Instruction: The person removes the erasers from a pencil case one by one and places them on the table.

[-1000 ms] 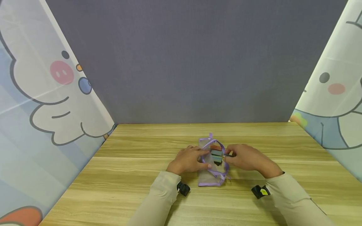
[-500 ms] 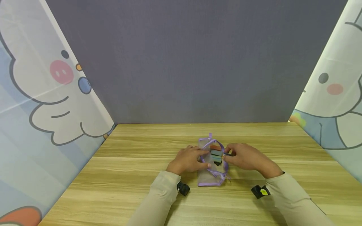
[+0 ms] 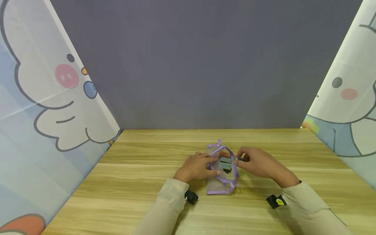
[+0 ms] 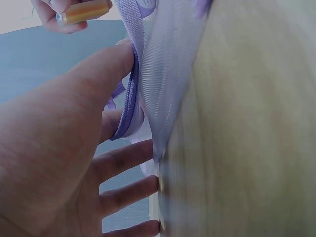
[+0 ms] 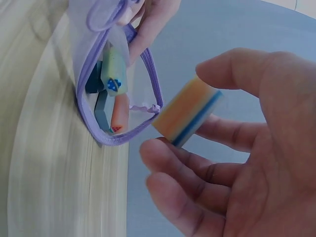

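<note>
A mesh pouch [image 3: 216, 185] with purple zipper trim lies on the table, its mouth spread wide toward the right. My left hand [image 3: 197, 166] holds the pouch's left side, with thumb and index finger at the zipper edge [image 4: 130, 98]; its other fingertips rest on the wooden surface. Just right of the mouth, my right hand [image 3: 258, 162] pinches a small block-shaped eraser [image 5: 187, 111], striped orange, white and blue, between thumb and fingers. Inside the pouch sit several more erasers, among them a pale green one [image 5: 114, 69] with a blue patterned end and an orange-red one [image 5: 120, 111].
The wood-grain table [image 3: 141, 153] runs back to a grey panel [image 3: 205, 65]. Cartoon-printed sheets flank both sides, the left one [image 3: 44, 130] and the right one [image 3: 349, 137]. Black bands sit on both wrists.
My right hand has drawn slightly to the right, taking the eraser a little away from the pouch mouth. The left hand and the pouch stay in place.
</note>
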The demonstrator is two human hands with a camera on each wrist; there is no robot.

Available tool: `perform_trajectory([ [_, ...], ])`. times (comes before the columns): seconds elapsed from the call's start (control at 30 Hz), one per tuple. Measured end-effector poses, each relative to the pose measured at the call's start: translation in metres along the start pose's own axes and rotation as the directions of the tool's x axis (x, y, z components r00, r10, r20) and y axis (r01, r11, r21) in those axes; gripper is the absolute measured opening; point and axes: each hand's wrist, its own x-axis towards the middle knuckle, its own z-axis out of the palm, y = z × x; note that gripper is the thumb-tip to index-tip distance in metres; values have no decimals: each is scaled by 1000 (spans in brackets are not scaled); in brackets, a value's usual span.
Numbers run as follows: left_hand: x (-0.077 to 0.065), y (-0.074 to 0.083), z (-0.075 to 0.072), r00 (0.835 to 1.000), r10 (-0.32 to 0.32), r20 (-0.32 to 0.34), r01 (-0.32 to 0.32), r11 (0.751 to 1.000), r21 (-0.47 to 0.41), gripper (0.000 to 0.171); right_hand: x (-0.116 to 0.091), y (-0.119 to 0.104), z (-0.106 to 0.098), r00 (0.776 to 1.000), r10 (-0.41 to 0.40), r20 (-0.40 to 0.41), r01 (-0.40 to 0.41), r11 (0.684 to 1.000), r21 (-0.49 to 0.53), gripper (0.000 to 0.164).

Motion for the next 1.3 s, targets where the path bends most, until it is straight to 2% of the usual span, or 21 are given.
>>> perform_trajectory([
  [0.3,-1,-1,2,1000,0,-3,0,1000,-18,67,-4,7,-4,999,-5,-49,7,999,43,30],
  [0.5,-2,-2,1,1000,-2,-2,2,1000,-11,67,-5,11,-9,998,-11,-64,16,997,73,26],
  [0.77,-4,-2,0,1000,-5,1,5,1000,-19,67,-5,16,-15,996,-25,-91,32,997,74,22],
  [1.3,-1,-2,1,1000,5,-5,-5,1000,-2,67,-11,20,-27,991,-3,-132,11,998,61,21],
])
